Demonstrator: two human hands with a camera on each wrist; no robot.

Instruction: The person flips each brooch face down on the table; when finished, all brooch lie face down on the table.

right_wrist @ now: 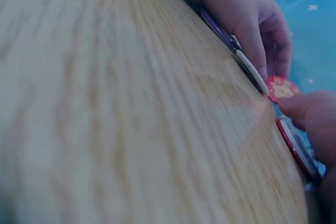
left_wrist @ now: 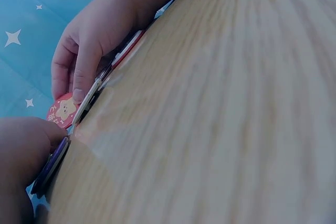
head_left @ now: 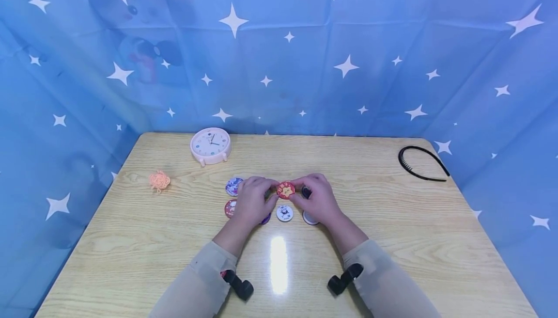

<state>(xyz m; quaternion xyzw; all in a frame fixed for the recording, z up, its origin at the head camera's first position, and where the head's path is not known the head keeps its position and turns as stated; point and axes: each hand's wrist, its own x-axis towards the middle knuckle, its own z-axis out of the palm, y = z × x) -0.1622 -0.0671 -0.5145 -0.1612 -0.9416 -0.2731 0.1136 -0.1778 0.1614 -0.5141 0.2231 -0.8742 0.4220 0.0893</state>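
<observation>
A round red badge [head_left: 286, 190] with a yellow star figure sits between both hands. My left hand [head_left: 253, 197] pinches its left edge with thumb and fingers, and my right hand [head_left: 318, 198] pinches the right edge. Just below it lies a white badge [head_left: 285, 213] with a small figure. A blue-purple badge [head_left: 233, 186] and a red-brown badge [head_left: 230, 208] lie left of my left hand, which partly covers a purple badge [head_left: 265, 219]. Partly under my right hand are a dark badge [head_left: 306, 192] and a white badge with a dark rim [head_left: 310, 218].
A pink round clock [head_left: 211, 145] stands at the back left of the wooden table [head_left: 392, 240]. A ball of peach yarn-like strands [head_left: 159, 181] lies at the left, a black headband [head_left: 422, 163] at the back right. A blue starry curtain [head_left: 279, 56] hangs behind.
</observation>
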